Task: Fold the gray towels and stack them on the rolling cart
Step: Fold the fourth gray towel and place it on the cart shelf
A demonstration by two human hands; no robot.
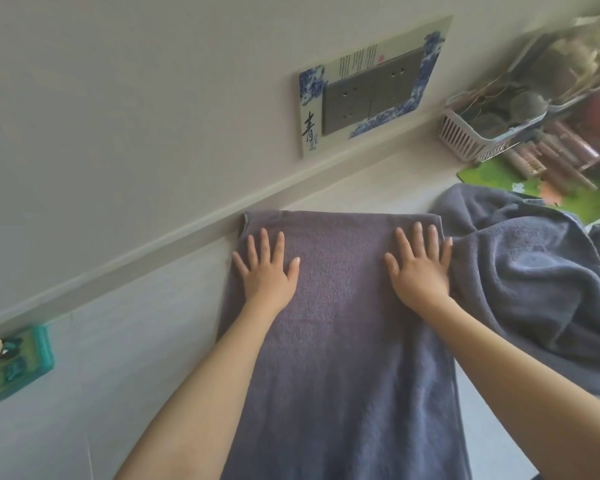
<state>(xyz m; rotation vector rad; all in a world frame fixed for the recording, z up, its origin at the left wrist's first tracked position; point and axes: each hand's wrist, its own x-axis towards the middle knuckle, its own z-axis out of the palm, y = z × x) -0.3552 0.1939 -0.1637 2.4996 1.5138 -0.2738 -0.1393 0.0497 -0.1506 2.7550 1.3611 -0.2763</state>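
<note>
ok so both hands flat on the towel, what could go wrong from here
1. The towel runs off the near table edge, so it may slide down once the left hand and right hand lift.
2. The right hand's little finger touches the crumpled pile beside it; the next fold could snag and drag that pile along.
3. No cart is in view, so the folded towel may loosen while carried.

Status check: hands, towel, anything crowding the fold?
Left hand and right hand flat, fingers spread, pressing the laid-out gray towel. Unfolded towel pile bunched against its right edge. Cart not in view.
</note>
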